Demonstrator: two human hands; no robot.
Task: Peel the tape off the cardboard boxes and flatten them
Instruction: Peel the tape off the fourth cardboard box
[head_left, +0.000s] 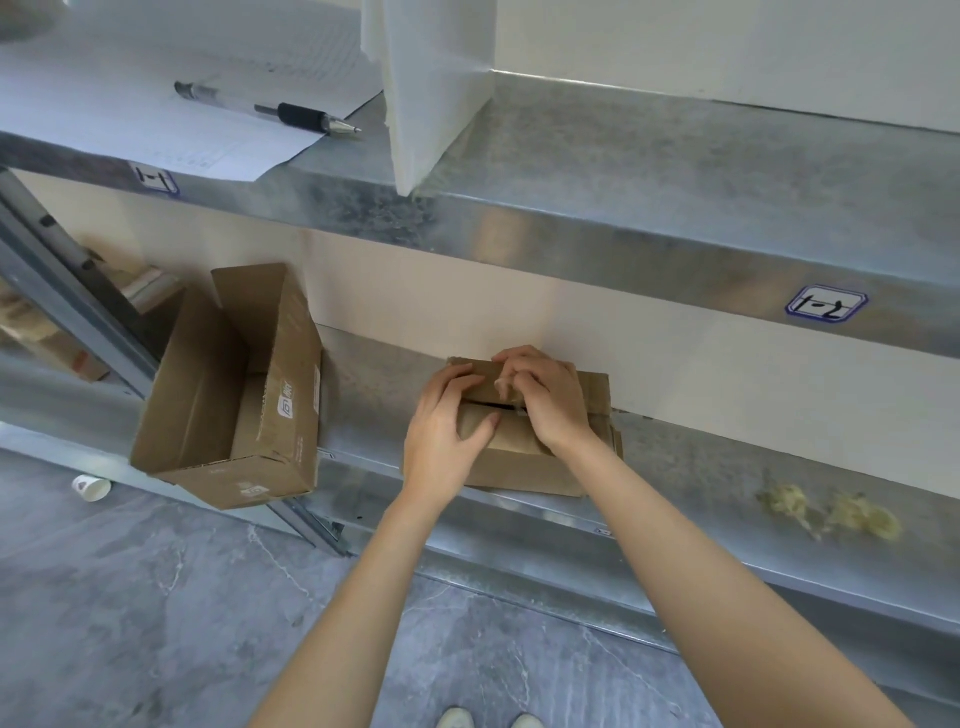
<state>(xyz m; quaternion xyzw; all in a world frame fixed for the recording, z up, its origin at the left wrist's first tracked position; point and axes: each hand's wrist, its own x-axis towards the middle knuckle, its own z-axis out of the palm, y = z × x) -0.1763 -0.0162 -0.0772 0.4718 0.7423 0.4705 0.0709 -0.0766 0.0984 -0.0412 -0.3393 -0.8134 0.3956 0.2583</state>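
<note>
An upper shelf (675, 171) and a lower shelf (717, 467) of dull galvanised metal cross the view. The upper one's front edge bears two handwritten labels, 1-1 (156, 180) and 1-2 (826, 305). A cream wall (467, 291) backs the lower shelf. A grey post (67, 296) slants at left. The grey, veined floor (156, 597) is perhaps stone. The light is soft and even.

Shelf edge (519, 228) bears labels "1-1" (154, 180) and "1-2" (826, 305).
</note>
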